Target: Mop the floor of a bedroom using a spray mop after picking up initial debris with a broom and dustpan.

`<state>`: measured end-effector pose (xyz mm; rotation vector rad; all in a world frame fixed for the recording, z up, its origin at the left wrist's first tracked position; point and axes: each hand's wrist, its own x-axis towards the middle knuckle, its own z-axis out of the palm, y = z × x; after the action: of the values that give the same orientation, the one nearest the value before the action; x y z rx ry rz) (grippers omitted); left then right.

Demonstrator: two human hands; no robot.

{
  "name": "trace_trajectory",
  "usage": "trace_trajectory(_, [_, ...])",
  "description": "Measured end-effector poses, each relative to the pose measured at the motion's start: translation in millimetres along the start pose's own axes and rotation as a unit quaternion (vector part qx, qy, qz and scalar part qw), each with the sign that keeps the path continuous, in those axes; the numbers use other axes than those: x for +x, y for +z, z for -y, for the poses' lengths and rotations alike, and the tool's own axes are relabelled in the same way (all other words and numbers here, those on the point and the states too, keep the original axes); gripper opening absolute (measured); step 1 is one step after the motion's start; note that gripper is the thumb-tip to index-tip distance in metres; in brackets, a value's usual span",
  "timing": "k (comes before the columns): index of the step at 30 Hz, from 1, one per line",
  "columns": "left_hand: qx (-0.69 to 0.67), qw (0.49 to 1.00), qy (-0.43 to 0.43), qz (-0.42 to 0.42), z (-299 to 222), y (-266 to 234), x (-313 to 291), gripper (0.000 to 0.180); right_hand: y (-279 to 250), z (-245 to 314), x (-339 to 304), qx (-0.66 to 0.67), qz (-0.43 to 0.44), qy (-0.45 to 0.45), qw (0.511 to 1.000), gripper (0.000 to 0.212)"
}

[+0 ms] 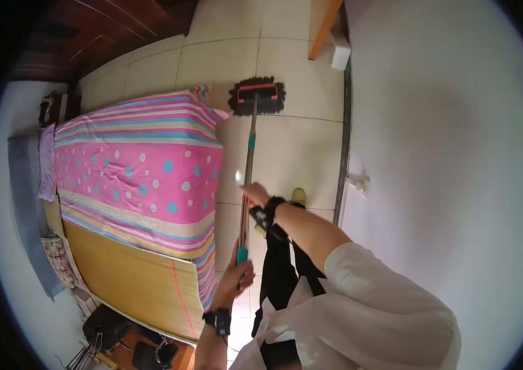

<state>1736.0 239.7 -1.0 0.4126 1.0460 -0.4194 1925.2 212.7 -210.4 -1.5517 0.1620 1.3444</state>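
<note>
A flat mop with a long metal handle stretches away from me over the tiled floor. Its dark fringed head, with a red-edged plate on top, lies on the floor beyond the far corner of the bed. My left hand is closed round the near end of the handle, by a teal grip. Farther up, my right hand wraps the shaft about midway. Both wrists wear black straps with small devices.
The bed, with a pink striped and dotted sheet and a straw mat, stands close on the left. A white wall runs along the right, with a plug in it. Dark wooden furniture is at the far left.
</note>
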Motion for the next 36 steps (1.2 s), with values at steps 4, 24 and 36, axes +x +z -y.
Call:
trace_trajectory(4, [0.062, 0.996, 0.007, 0.069, -22, 66, 46, 0.070, -80, 28, 21, -0.066, -0.014, -0.035, 0.997, 0.048])
trace_trajectory(24, [0.203, 0.969, -0.079, -0.119, 216, -210, -266, 0.080, 214, -307, -217, -0.116, 0.431, 0.072, 0.892, 0.048])
trace_trajectory(36, [-0.007, 0.995, -0.014, -0.102, 180, -163, -220, 0.078, 181, -191, -186, -0.156, 0.253, -0.022, 0.955, 0.034])
